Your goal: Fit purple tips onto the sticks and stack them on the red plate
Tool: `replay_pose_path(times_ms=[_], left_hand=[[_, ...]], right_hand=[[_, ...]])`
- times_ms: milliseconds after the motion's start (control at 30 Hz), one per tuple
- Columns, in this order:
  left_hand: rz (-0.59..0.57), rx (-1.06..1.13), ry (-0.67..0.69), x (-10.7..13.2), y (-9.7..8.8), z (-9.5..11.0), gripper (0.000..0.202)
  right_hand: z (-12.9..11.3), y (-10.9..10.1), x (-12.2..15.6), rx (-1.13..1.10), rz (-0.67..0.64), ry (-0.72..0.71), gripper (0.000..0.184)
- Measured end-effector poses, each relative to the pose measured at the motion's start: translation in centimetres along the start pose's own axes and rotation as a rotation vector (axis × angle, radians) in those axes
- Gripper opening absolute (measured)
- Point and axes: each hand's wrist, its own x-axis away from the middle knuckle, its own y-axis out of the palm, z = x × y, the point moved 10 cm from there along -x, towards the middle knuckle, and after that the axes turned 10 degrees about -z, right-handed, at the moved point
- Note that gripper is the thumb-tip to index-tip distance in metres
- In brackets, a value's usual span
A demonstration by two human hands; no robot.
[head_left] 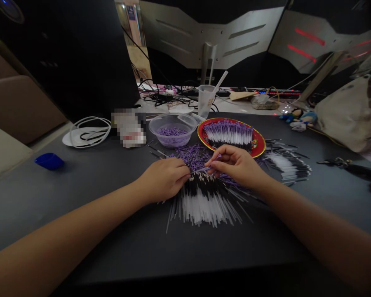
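Note:
My left hand (165, 178) rests on the dark table with fingers curled, pinching the end of a thin stick. My right hand (235, 163) is closed in a pinch on a small purple cap right at that stick's tip. Beneath both hands lies a fanned pile of black-and-white sticks (204, 200). Loose purple caps (193, 153) are scattered just beyond my fingers. A red plate (256, 136) behind my right hand holds several capped sticks. A clear plastic bowl (172, 130) with purple caps stands behind my left hand.
More sticks (287, 163) lie right of the plate. A blue cap (49, 161) and coiled white cable (88, 131) sit far left. A plastic cup with straw (206, 100), monitors, a white bag (348, 113) and keys (348, 166) line the back and right.

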Motion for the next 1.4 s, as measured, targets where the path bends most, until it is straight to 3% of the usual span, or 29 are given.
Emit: replay_pose_path(times_ms=[167,367,1400], left_hand=[[0.040,0.041,-0.008,0.1,0.0,0.0,0.026],[0.090,0.096,0.046,0.4,0.1,0.1,0.025],[0.147,0.075,0.073,0.7,0.2,0.3,0.026]], right_hand=[[0.4,0.6,-0.1,-0.159,-0.059,-0.020,0.014],[0.7,0.4,-0.1,-0.260,-0.039,-0.048,0.018],[1.6,0.8,0.0,-0.381,-0.068,0.083,0.029]])
